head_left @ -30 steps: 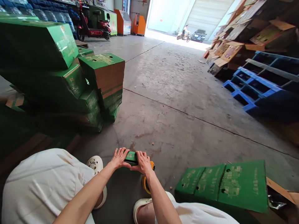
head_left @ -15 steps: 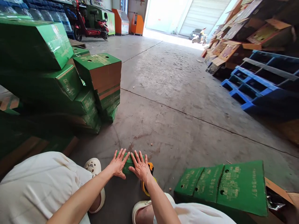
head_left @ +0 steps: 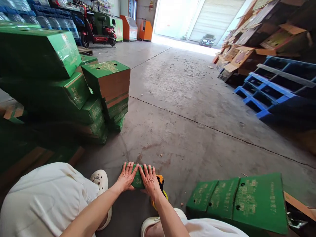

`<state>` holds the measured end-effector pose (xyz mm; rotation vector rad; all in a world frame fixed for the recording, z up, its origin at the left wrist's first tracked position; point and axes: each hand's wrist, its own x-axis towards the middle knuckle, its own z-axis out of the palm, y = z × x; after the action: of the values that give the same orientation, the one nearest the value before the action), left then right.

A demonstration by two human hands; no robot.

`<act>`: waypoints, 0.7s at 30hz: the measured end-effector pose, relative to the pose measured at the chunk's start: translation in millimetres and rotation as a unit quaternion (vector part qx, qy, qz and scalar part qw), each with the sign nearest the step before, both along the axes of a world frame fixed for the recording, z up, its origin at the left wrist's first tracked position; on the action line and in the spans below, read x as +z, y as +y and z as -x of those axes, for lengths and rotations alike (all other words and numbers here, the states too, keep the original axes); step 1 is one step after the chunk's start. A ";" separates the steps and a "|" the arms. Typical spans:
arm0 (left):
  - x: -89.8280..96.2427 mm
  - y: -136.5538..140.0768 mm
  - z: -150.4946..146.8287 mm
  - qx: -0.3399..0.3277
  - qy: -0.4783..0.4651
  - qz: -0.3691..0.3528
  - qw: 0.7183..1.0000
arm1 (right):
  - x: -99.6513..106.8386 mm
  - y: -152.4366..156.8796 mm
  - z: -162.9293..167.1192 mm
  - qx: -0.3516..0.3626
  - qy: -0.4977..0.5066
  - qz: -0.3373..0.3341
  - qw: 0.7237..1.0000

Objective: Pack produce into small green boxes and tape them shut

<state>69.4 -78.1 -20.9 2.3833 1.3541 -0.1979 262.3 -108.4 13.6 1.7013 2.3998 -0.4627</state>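
A small green cardboard box (head_left: 137, 182) is low over the floor between my feet, most of its top hidden by my hands. My left hand (head_left: 127, 176) covers its left part, fingers laid over the top toward the far edge and thumb at the near side. On the right part, my right hand (head_left: 148, 179) grips in the same way, the two index fingers almost meeting. Whether the box touches the floor I cannot tell. An orange-and-black tape dispenser (head_left: 160, 179) with a yellow ring is partly hidden behind my right wrist.
Green cartons (head_left: 106, 85) are stacked at the left. Several more green cartons (head_left: 258, 200) stand beside my right knee. Blue pallets (head_left: 271, 89) and heaped cardboard (head_left: 240, 57) line the right side. A red scooter (head_left: 98, 34) is parked at the back, near an open doorway.
My spread fingers have drawn together and closed around the green box. More of its front now shows between my hands. In the distance, a rider has gone from view.
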 end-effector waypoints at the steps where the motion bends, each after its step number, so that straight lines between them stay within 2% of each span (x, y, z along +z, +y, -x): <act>1: 0.9 -1.3 -2.4 0.008 0.003 0.002 1.000 | 0.9 0.5 -0.6 0.004 -0.001 0.005 1.000; 5: 3.6 -7.1 -12.1 0.038 0.009 0.005 0.999 | 4.0 -0.7 -2.6 -0.001 0.001 0.008 1.000; 8: 2.5 -8.9 -14.2 0.031 0.008 -0.003 0.999 | -1.2 -15.9 0.4 -0.041 0.006 -0.022 0.999; 11: -2.1 -8.3 -13.4 0.022 0.014 -0.005 1.000 | -17.6 -48.7 5.1 -0.175 -0.023 -0.082 0.981; 13: -6.4 -7.6 -13.4 0.017 0.017 -0.006 1.000 | -32.3 -72.8 5.7 -0.322 -0.064 -0.119 0.937; 14: -8.6 -7.3 -13.7 0.014 0.017 -0.008 1.000 | -39.1 -82.6 4.7 -0.391 -0.079 -0.114 0.910; 15: -10.7 -7.2 -14.1 0.012 0.017 -0.010 1.000 | -44.8 -89.7 2.9 -0.445 -0.085 -0.086 0.888; 17: -14.2 -7.0 -14.6 0.012 0.020 -0.014 1.000 | -51.3 -94.3 -2.3 -0.508 -0.067 0.021 0.858; 19: -16.7 -6.8 -14.1 0.010 0.020 -0.020 1.000 | -51.3 -87.7 -7.5 -0.525 -0.033 0.122 0.842; 21: -18.2 -6.4 -12.4 0.001 0.012 -0.031 0.999 | -47.7 -75.9 -11.0 -0.541 -0.005 0.164 0.825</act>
<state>81.9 -84.5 -39.1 2.4385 1.3939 -0.1877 273.3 -184.3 -34.1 2.6644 0.9821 -0.8985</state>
